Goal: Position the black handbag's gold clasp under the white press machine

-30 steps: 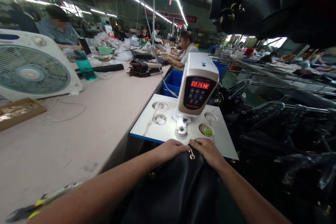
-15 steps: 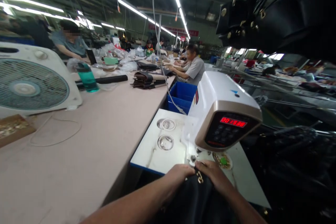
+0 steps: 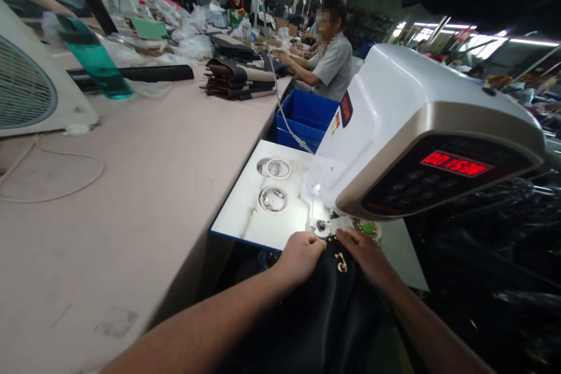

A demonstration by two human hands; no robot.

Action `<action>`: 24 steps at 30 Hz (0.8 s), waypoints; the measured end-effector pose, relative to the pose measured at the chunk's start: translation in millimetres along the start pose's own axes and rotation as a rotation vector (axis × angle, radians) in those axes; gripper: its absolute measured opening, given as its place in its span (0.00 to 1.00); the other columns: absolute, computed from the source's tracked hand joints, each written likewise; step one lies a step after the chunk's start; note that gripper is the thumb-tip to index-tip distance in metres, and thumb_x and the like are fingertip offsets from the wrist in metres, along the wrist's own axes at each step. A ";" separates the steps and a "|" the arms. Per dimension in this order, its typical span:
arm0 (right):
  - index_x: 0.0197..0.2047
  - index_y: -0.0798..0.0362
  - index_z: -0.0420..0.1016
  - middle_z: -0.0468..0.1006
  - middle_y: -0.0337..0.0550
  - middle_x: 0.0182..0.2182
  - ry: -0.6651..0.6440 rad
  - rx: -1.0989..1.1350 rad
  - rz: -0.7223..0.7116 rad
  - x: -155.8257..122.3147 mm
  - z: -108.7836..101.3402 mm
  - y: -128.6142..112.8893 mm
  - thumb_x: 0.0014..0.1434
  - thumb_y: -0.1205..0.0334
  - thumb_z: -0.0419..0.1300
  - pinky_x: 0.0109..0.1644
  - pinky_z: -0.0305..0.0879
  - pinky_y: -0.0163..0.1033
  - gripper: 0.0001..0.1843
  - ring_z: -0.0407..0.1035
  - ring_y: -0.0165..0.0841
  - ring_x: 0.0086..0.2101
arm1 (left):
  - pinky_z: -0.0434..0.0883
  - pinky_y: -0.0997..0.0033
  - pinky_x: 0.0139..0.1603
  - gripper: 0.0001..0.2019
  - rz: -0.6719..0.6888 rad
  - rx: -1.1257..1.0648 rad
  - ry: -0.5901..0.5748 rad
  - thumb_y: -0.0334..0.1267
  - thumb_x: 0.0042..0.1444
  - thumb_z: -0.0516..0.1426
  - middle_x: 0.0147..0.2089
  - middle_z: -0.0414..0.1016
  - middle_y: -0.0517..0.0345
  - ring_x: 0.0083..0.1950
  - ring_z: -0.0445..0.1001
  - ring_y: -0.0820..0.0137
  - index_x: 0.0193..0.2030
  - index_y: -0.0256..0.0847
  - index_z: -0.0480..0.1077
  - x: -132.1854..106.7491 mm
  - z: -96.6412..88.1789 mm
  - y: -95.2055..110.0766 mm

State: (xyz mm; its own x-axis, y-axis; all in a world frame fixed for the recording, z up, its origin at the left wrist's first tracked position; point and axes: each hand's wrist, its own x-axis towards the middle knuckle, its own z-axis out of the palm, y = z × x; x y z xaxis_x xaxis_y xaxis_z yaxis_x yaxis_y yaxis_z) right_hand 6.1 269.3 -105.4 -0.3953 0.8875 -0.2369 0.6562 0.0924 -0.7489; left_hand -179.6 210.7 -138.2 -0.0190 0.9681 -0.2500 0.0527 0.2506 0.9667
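Observation:
Both hands pinch the upper edge of a black bag (image 3: 322, 310), smooth and leather-like, which hangs down toward me. My left hand (image 3: 301, 256) has its fingers curled in on the left part of the edge. On the right part, my right hand (image 3: 366, 254) grips with thumb and fingers. Between them a gold clasp (image 3: 340, 263) lies on the black material. Just beyond the fingertips is the small round metal die (image 3: 322, 225) of a white machine (image 3: 394, 93), whose red digital display (image 3: 456, 163) is lit. The fingers' undersides are hidden.
The machine's white table (image 3: 236, 216) has round cups (image 3: 274, 198) of small parts set into it. At left, a long worktable (image 3: 144, 187) carries a fan (image 3: 26, 82), a teal bottle (image 3: 99, 67) and stacked dark pieces (image 3: 239, 79). A blue bin (image 3: 302, 117) stands behind, near a seated co-worker (image 3: 331, 55).
My view has tipped down and come closer to the machine. Both hands have drawn back slightly from the die, the black bag's edge still between their fingers.

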 end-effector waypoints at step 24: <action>0.47 0.45 0.87 0.84 0.42 0.52 0.140 -0.107 0.122 32.8 -5.6 -9.1 0.55 0.36 0.59 0.69 0.59 0.58 0.28 0.75 0.54 0.53 | 0.50 0.66 0.28 0.16 0.053 0.248 0.043 0.37 0.53 0.55 0.18 0.53 0.63 0.24 0.57 0.73 0.17 0.41 0.57 20.2 -18.0 21.0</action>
State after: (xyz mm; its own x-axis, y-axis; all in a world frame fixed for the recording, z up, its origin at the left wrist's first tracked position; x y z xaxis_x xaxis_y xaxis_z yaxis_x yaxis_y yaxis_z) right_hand -9.3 300.0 -102.9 -0.2206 0.9484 -0.2277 0.7608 0.0213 -0.6486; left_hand -196.9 235.5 -121.9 -0.0515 0.9802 -0.1912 0.2976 0.1978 0.9340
